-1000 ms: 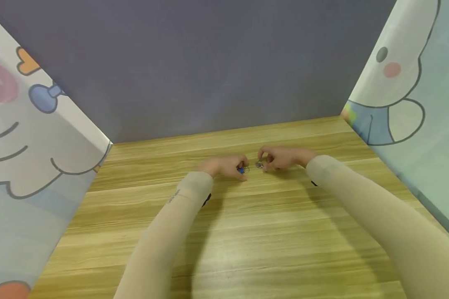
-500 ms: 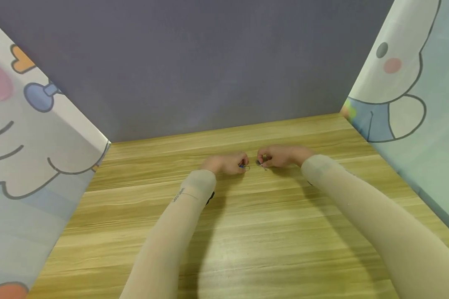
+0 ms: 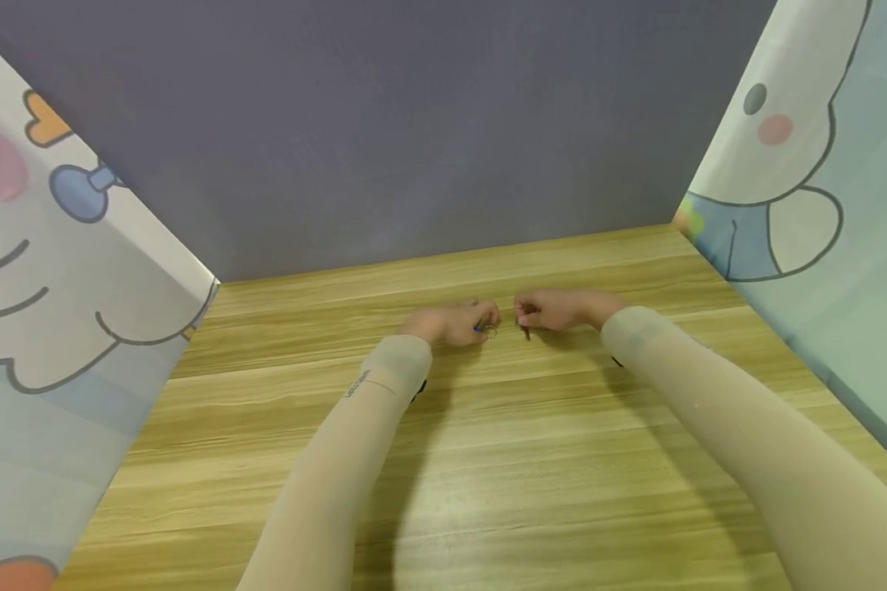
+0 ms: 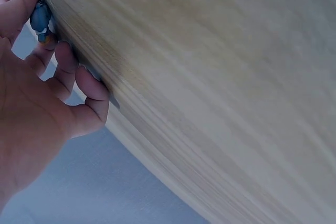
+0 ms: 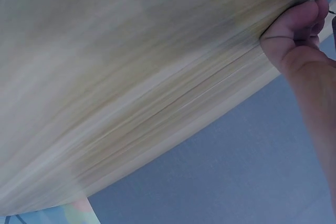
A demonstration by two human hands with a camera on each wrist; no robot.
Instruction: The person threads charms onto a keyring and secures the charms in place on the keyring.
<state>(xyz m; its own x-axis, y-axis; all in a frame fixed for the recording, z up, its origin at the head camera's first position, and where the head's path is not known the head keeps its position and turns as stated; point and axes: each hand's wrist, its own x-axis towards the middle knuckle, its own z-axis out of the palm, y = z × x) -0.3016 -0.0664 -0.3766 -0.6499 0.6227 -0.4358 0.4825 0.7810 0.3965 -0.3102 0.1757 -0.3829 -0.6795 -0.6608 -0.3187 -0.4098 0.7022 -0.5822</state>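
Note:
My left hand [image 3: 454, 325] pinches a small blue keychain charm [image 4: 40, 18] between thumb and fingers, close over the wooden table [image 3: 443, 460]. In the head view, the charm's thin metal ring [image 3: 491, 332] sticks out towards the right. Just across a narrow gap, my right hand [image 3: 558, 309] pinches a small dark metal piece [image 3: 527, 333], whose slim end points down towards me. Fingers cover most of that piece, and I cannot tell its kind. It shows only at the upper right corner of the right wrist view.
Behind the hands, a dark grey panel [image 3: 443, 148] rises from the table's far edge. Cartoon-printed side walls stand at left [image 3: 81, 271] and right [image 3: 798, 205]. Both sleeved forearms reach across the table from the front.
My left fingers have closed on the charm and shifted slightly right. My right fingers have drawn together on the metal piece, turning its slim end downwards.

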